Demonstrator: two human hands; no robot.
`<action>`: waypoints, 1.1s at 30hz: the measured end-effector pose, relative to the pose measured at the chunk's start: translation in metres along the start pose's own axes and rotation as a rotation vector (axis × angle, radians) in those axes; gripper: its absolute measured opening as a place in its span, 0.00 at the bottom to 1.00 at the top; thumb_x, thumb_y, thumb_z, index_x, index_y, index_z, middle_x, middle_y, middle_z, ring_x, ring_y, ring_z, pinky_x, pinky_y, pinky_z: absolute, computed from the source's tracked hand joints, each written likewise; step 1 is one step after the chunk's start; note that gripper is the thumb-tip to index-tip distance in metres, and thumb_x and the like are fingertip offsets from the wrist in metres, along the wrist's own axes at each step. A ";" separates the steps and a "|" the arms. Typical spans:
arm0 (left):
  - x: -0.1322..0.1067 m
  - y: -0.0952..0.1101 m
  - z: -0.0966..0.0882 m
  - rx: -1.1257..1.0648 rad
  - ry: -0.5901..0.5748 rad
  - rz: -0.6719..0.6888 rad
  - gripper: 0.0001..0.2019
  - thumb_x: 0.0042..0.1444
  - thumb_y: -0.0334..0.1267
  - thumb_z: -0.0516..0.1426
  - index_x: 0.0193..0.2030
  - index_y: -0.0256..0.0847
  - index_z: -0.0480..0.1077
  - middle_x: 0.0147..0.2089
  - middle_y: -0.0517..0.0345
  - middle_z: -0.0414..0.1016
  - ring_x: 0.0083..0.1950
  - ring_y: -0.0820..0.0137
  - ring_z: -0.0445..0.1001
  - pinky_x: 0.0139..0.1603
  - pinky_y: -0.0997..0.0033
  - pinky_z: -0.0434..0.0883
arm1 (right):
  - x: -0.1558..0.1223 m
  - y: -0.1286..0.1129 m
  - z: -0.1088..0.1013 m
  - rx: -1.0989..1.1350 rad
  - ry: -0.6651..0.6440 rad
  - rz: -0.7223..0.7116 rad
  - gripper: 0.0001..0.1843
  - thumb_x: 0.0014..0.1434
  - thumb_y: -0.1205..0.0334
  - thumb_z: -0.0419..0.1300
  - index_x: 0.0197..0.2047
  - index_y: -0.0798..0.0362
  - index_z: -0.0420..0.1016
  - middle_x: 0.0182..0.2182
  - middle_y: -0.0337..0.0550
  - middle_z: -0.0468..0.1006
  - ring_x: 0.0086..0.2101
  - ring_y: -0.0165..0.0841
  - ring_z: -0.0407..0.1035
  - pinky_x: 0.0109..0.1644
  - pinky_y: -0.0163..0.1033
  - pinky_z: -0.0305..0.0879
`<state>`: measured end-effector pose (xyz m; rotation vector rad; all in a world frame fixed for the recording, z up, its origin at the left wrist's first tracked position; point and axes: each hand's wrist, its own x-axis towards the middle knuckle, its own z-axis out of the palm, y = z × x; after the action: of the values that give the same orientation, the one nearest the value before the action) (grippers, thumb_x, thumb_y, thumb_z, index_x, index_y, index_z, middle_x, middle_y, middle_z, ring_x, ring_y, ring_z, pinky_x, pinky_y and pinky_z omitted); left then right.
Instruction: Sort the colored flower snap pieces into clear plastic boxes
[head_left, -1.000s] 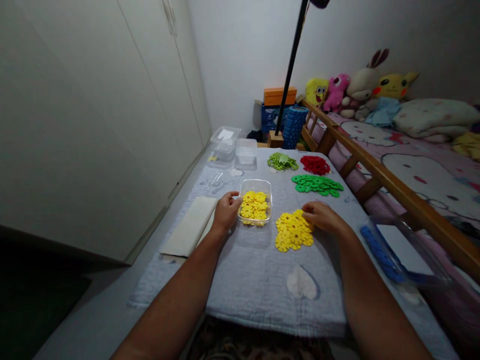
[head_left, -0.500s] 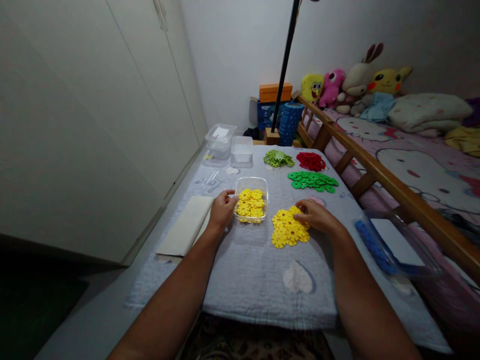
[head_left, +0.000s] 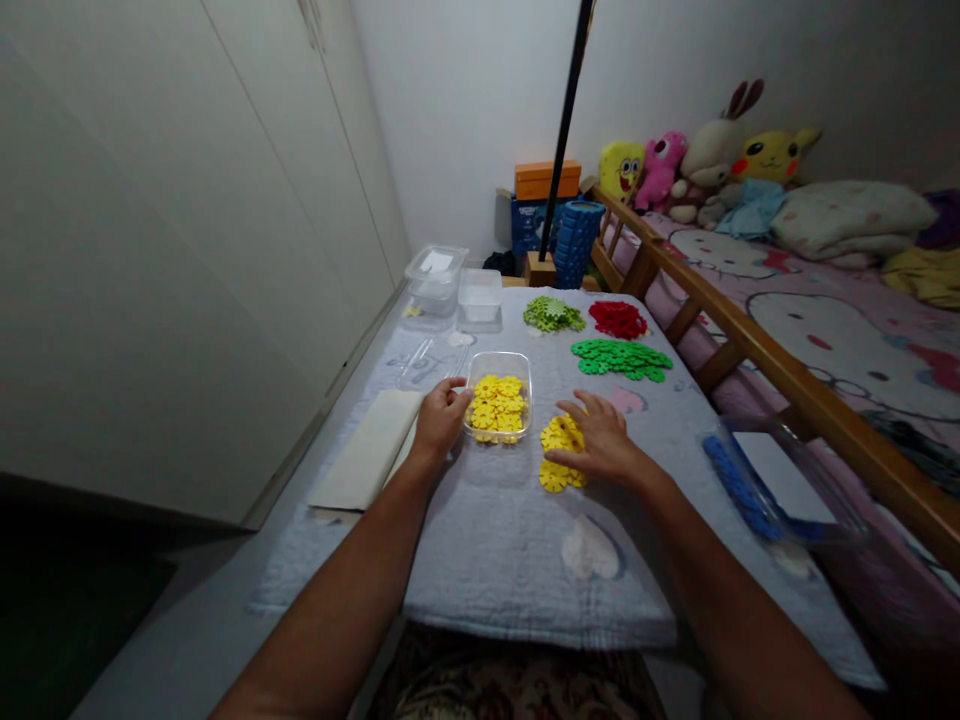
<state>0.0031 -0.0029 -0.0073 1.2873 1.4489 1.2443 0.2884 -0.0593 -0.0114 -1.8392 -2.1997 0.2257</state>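
Observation:
A clear plastic container (head_left: 498, 361) in the middle of the table holds yellow flower-shaped discs (head_left: 496, 405). My left hand (head_left: 442, 415) pinches its left rim, thumb and fingers closed on the wall. To the right of the container lies a loose pile of yellow notched discs (head_left: 556, 470) on the cloth. Above this pile is my right hand (head_left: 598, 436), fingers spread and thumb apart, hiding its right part. Nothing shows gripped in the right hand.
Behind are piles of light green (head_left: 553, 314), red (head_left: 617, 319) and green discs (head_left: 621, 359). Clear containers (head_left: 435, 280) stand at the back left. A folded beige sheet (head_left: 367, 450) lies left; a clear box with blue pieces (head_left: 780, 480) sits right, near the wooden bed rail (head_left: 720, 310).
My right hand has moved left over the yellow pile and spread its fingers wider. My left hand stays on the container. The view has shifted slightly.

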 end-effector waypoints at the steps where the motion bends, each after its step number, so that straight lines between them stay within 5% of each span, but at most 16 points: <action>1: 0.000 0.000 0.000 0.002 0.001 0.000 0.22 0.50 0.51 0.60 0.47 0.37 0.76 0.23 0.70 0.59 0.24 0.74 0.57 0.25 0.73 0.53 | -0.009 -0.008 0.003 -0.034 -0.016 -0.012 0.49 0.51 0.32 0.72 0.71 0.44 0.72 0.74 0.61 0.62 0.70 0.66 0.55 0.70 0.69 0.53; 7: 0.000 0.002 0.000 0.000 0.008 -0.020 0.21 0.49 0.50 0.61 0.46 0.38 0.76 0.22 0.70 0.59 0.23 0.74 0.58 0.25 0.74 0.53 | -0.040 -0.029 0.022 -0.109 0.029 -0.044 0.48 0.55 0.31 0.69 0.72 0.47 0.70 0.75 0.63 0.60 0.72 0.66 0.49 0.72 0.71 0.48; 12: 0.001 0.000 0.000 -0.009 0.002 -0.022 0.22 0.49 0.50 0.61 0.46 0.38 0.76 0.22 0.70 0.59 0.23 0.74 0.58 0.25 0.73 0.53 | -0.016 -0.024 0.021 -0.129 0.056 -0.032 0.38 0.63 0.35 0.64 0.69 0.47 0.72 0.73 0.60 0.64 0.71 0.61 0.53 0.71 0.67 0.52; 20: 0.003 -0.003 0.000 -0.013 -0.013 -0.024 0.24 0.48 0.52 0.61 0.48 0.38 0.76 0.23 0.70 0.60 0.24 0.74 0.58 0.26 0.74 0.53 | 0.012 -0.009 0.027 -0.042 0.149 -0.042 0.39 0.59 0.37 0.67 0.67 0.49 0.73 0.70 0.62 0.68 0.68 0.59 0.57 0.71 0.67 0.49; 27: 0.001 -0.001 0.001 -0.019 -0.002 -0.022 0.23 0.49 0.51 0.61 0.47 0.37 0.76 0.23 0.69 0.60 0.24 0.74 0.58 0.26 0.74 0.54 | 0.003 -0.002 0.023 0.081 0.227 -0.113 0.16 0.60 0.50 0.68 0.48 0.47 0.83 0.64 0.54 0.75 0.66 0.54 0.59 0.70 0.62 0.51; 33: 0.000 0.000 0.001 -0.017 0.001 -0.013 0.21 0.50 0.50 0.61 0.46 0.38 0.76 0.22 0.70 0.59 0.23 0.74 0.58 0.25 0.73 0.53 | 0.009 -0.006 0.021 0.187 0.229 -0.060 0.10 0.62 0.58 0.67 0.45 0.47 0.85 0.55 0.51 0.78 0.59 0.49 0.65 0.66 0.55 0.59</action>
<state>0.0036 -0.0026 -0.0075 1.2645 1.4420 1.2464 0.2749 -0.0504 -0.0283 -1.6111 -2.0015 0.1915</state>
